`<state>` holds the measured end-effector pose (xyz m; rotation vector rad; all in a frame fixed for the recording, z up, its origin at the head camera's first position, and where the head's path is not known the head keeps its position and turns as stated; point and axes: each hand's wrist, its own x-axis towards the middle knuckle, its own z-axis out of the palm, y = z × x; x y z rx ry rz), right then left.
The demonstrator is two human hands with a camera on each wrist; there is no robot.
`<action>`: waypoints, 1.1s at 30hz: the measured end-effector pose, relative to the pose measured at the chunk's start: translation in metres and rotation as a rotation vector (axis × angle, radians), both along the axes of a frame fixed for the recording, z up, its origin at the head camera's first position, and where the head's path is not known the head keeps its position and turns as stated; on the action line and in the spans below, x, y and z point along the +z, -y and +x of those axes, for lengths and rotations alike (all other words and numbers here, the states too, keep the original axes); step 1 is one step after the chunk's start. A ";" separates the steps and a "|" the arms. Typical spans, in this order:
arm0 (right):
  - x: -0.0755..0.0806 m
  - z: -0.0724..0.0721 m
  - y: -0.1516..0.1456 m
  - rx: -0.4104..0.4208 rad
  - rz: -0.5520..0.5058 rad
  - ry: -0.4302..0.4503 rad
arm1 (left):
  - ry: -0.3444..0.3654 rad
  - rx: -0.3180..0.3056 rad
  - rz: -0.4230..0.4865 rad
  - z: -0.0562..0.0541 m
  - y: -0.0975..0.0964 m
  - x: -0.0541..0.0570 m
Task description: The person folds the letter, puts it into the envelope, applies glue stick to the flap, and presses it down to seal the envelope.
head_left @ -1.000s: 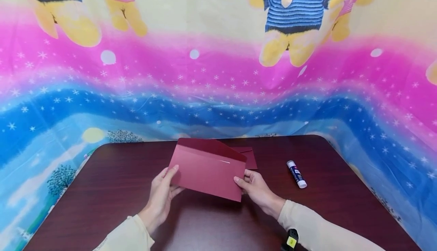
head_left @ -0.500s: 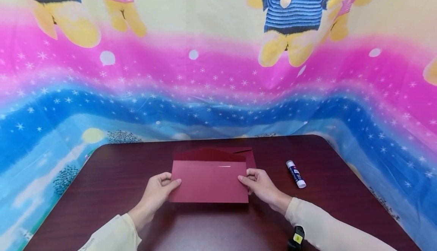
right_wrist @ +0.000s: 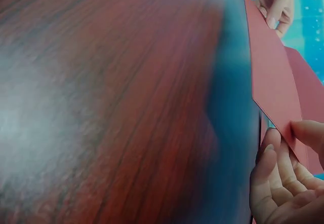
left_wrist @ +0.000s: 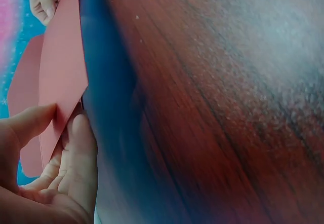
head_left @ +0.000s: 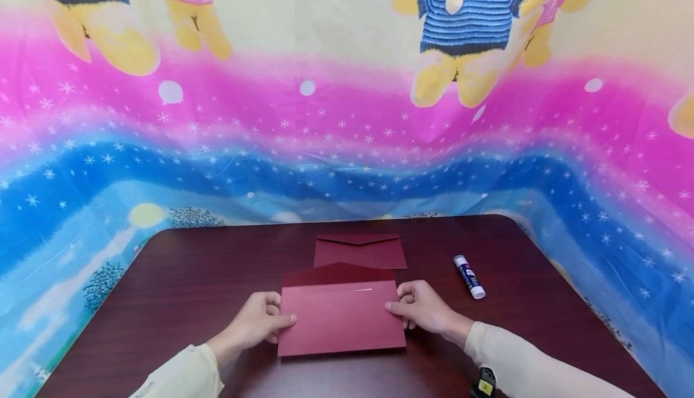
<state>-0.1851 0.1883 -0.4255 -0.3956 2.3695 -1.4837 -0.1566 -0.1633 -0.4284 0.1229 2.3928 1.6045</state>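
I see left hand (head_left: 255,321) and right hand (head_left: 425,309) pinching red envelope (head_left: 341,321) by opposite sides | it's over table (head_left: 179,277), lowered nearer; second envelope (head_left: 360,253) behind now uncovered | likely being positioned, flap (head_left: 338,274) still unfolded

- Dark brown wooden desk (head_left: 190,283): one.
- Dark-red rectangular paper envelopes (head_left: 341,321) (head_left: 360,253): two, one near the desk's far edge.
- White-and-blue cylindrical stick (head_left: 469,277): one, toward the far right corner.
- Bare hands (head_left: 250,320) (head_left: 427,309): two.
- Cream sleeves (head_left: 184,371) (head_left: 531,362): two.
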 end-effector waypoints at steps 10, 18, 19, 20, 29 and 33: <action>-0.006 0.003 -0.007 0.034 0.078 0.002 | -0.018 -0.006 -0.218 0.002 -0.007 -0.002; -0.007 0.004 -0.009 0.046 0.151 -0.013 | -0.047 0.024 -0.448 0.003 -0.015 0.000; -0.007 0.004 -0.009 0.046 0.164 -0.016 | -0.050 0.025 -0.466 0.003 -0.016 0.001; -0.007 0.004 -0.010 0.046 0.177 -0.019 | -0.054 0.026 -0.483 0.003 -0.016 0.002; -0.010 0.002 -0.010 0.030 0.361 -0.133 | -0.106 0.000 -0.652 -0.001 -0.020 0.002; -0.011 0.002 -0.009 -0.008 0.469 -0.156 | -0.129 -0.031 -0.704 -0.002 -0.021 0.001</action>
